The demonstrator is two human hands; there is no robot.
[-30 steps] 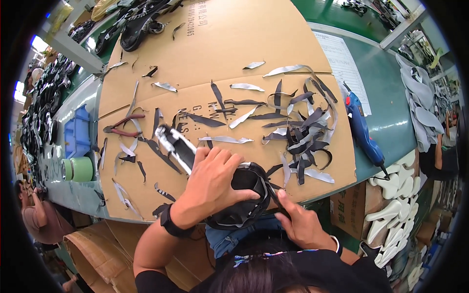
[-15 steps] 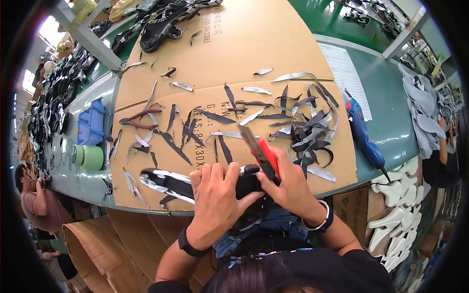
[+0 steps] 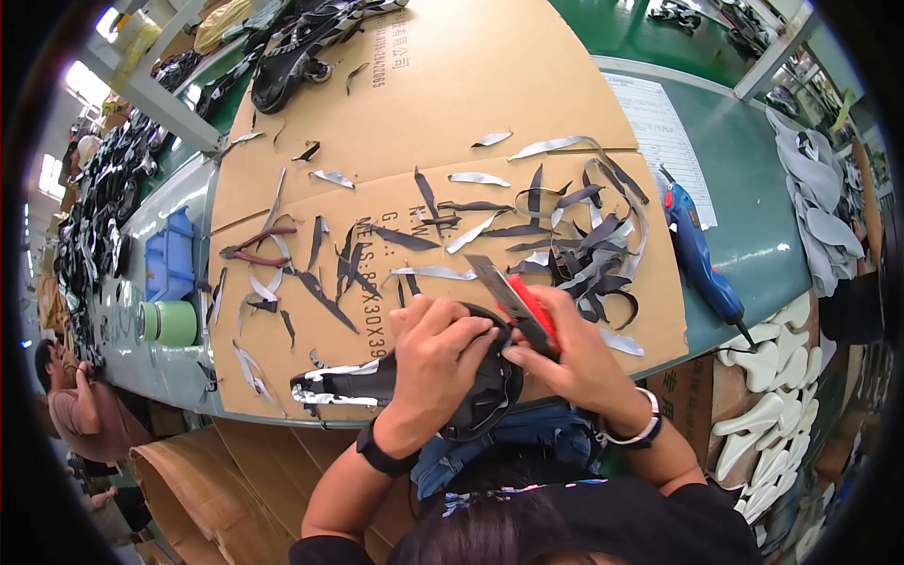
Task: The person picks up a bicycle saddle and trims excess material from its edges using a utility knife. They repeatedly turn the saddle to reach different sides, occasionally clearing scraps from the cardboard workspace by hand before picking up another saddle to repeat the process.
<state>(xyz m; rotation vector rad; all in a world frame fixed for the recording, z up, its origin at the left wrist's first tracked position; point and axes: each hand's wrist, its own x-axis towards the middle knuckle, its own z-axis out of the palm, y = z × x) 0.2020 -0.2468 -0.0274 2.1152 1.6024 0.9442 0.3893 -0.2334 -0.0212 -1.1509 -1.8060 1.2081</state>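
A black bicycle saddle (image 3: 490, 400) with a white-patterned nose lies across the cardboard's near edge, its nose to the left and its wide end toward my lap. My left hand (image 3: 431, 363) grips it from above, thumb and fingers pinched at the far rim of the wide part. Shut in my right hand (image 3: 579, 363) is a utility knife (image 3: 516, 299) with a red handle, its blade pointing up and away. The right thumb is close to the saddle's rim; whether it touches is hard to tell. Trimmed black and white strips (image 3: 603, 259) lie scattered beyond both hands.
Cardboard (image 3: 490, 66) covers the bench. Pliers (image 3: 259, 247), a blue bin (image 3: 169, 259) and a green cylinder (image 3: 169, 323) are left; a blue power tool (image 3: 702, 254) and paper sheet (image 3: 659, 122) right. White saddle-shaped pieces (image 3: 767, 414) are stacked lower right. Another person (image 3: 89, 400) is far left.
The saddle has turned, showing more of its wide end toward me. My left fingers have shifted to its far rim, and the knife has moved slightly right and down.
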